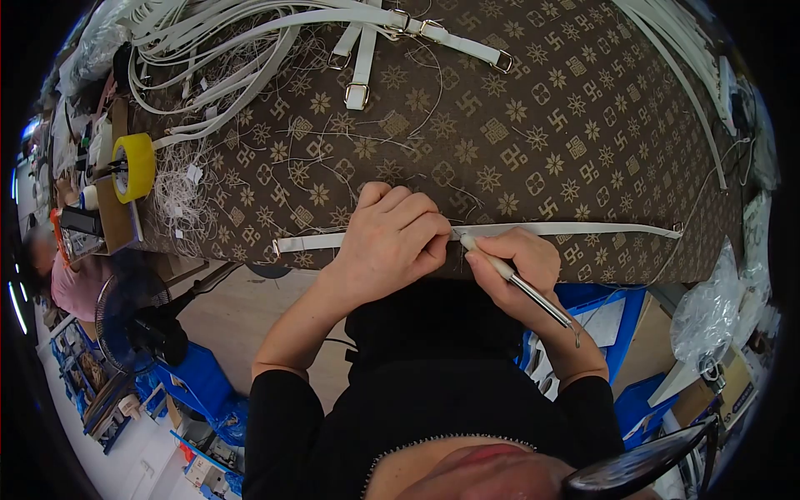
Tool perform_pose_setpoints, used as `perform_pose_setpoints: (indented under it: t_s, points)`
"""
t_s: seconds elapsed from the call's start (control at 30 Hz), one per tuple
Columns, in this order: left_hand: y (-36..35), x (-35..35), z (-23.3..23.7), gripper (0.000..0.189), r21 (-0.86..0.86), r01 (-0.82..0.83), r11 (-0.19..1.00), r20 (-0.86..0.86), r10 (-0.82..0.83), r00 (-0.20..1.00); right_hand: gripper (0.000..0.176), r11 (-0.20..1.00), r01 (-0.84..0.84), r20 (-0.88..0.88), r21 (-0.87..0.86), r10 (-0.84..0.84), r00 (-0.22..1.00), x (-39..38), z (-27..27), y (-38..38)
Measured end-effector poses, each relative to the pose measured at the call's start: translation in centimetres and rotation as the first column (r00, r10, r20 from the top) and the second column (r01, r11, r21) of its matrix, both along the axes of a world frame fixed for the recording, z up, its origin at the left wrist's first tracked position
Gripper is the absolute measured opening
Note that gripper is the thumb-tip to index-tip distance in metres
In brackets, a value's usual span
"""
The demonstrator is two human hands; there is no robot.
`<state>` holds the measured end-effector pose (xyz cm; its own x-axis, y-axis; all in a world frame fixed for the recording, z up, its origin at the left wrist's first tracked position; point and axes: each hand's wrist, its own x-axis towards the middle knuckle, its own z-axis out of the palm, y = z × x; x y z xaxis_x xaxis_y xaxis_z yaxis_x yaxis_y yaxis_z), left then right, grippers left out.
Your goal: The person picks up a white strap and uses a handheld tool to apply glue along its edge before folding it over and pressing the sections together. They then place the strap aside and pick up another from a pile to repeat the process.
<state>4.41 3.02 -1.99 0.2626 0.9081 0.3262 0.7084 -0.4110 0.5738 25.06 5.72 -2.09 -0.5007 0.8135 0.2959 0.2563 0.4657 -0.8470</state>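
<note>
A narrow white strap (575, 228) with a small metal buckle at each end lies across the patterned cloth near the table's front edge. My left hand (390, 237) presses down over its middle with fingers curled and closed on it, hiding part of the strap. In my right hand (521, 265) is a pen-shaped tool (525, 286) with a cream front part, a silver shaft and a small ring at its rear end. Its front points at the strap, right beside my left fingertips. Loose threads (467, 196) lie just beyond both hands.
White straps with buckles (358, 93) are heaped at the back left, above a tangle of thread (179, 196). A yellow tape roll (134, 168) stands at the left edge. More straps (675, 50) hang at the right. A fan (137, 321) and a person (73, 287) are at left.
</note>
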Motion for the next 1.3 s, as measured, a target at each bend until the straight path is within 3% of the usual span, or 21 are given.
perform_pose_setpoints:
  t_s: [0.47,0.57,0.6,0.67,0.7,0.77,0.8,0.83,0.9,1.3]
  points:
    - [0.0,-0.1,0.2,0.023,-0.015,0.003,1.0,0.006,-0.003,1.0,0.022,1.0,-0.012,0.01,0.012,0.012,1.0,0.0,0.0,0.0]
    - [-0.1,-0.6,0.5,0.021,-0.037,0.007,0.999,0.082,-0.004,0.997,0.02,1.0,-0.005,-0.025,-0.012,0.004,1.0,0.0,0.1,0.1]
    - [-0.3,-1.0,0.8,0.021,-0.184,-0.112,0.977,0.32,0.167,0.933,0.02,1.0,-0.007,-0.027,-0.01,0.007,1.0,0.0,0.2,0.1]
    - [-0.6,-2.1,1.1,0.02,-0.444,-0.209,0.871,0.651,0.474,0.594,0.019,0.999,0.014,-0.062,-0.032,-0.016,0.998,0.0,0.1,0.0]
    - [-0.7,-2.5,1.4,0.02,-0.443,-0.209,0.872,0.65,0.472,0.595,0.019,0.999,0.015,-0.063,-0.031,-0.017,0.998,0.0,0.2,0.0]
    - [-0.7,-3.0,2.7,0.025,-0.232,-0.266,0.936,0.223,0.317,0.922,0.019,0.998,0.012,-0.049,-0.06,-0.015,0.999,0.2,0.2,0.0]
    - [-0.7,-2.7,3.0,0.029,-0.164,-0.208,0.964,0.074,0.222,0.972,0.019,0.998,0.008,-0.049,-0.062,-0.011,0.999,0.2,0.2,-0.1]
    - [-0.9,-2.4,2.9,0.029,-0.166,-0.214,0.963,0.071,0.228,0.971,0.019,0.998,0.007,-0.045,-0.065,-0.01,0.999,0.2,0.3,0.0]
    - [-1.2,-1.7,2.7,0.028,-0.121,-0.126,0.985,-0.095,0.115,0.989,0.019,0.998,0.004,-0.042,-0.066,-0.006,0.999,0.1,0.3,0.0]
    - [-1.4,-0.6,0.7,0.023,0.129,-0.077,0.989,-0.179,0.099,0.979,0.02,0.995,0.012,-0.04,-0.096,-0.016,0.999,0.1,0.6,-0.1]
